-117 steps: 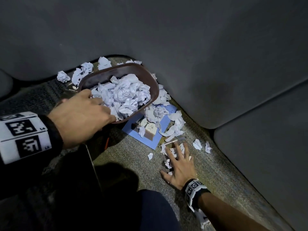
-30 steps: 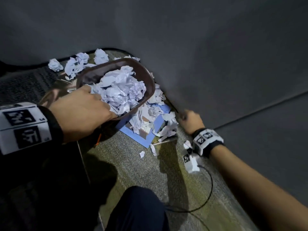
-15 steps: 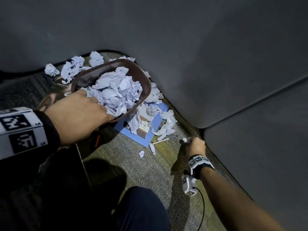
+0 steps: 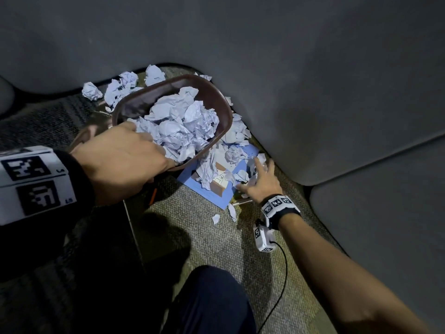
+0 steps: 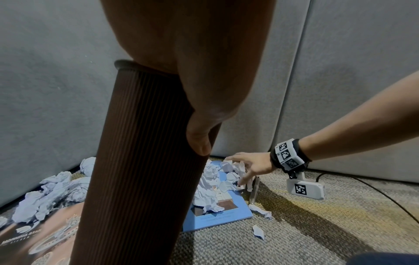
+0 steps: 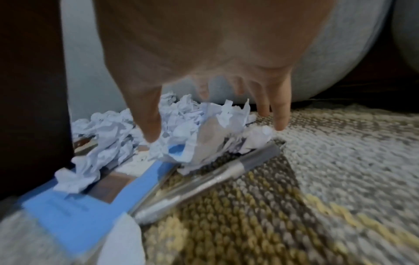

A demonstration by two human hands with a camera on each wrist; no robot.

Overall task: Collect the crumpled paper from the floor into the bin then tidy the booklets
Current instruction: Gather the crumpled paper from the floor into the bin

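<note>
Five spread right-hand fingers [image 6: 280,114] touch crumpled paper [image 6: 181,125] on floor.

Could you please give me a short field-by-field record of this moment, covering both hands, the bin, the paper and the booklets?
left hand: grips the rim of the bin, holding it tilted
bin: brown, ribbed, heaped with crumpled paper
right hand: fingers spread, reaching down onto loose paper; nothing gripped yet
blue booklet: flat on the carpet, partly covered by paper
second booklet: brownish cover, beside the bin, partly hidden
pen: silver, on the carpet along the blue booklet's edge
paper behind the bin: several balls still by the wall
small scraps: on the carpet
</note>
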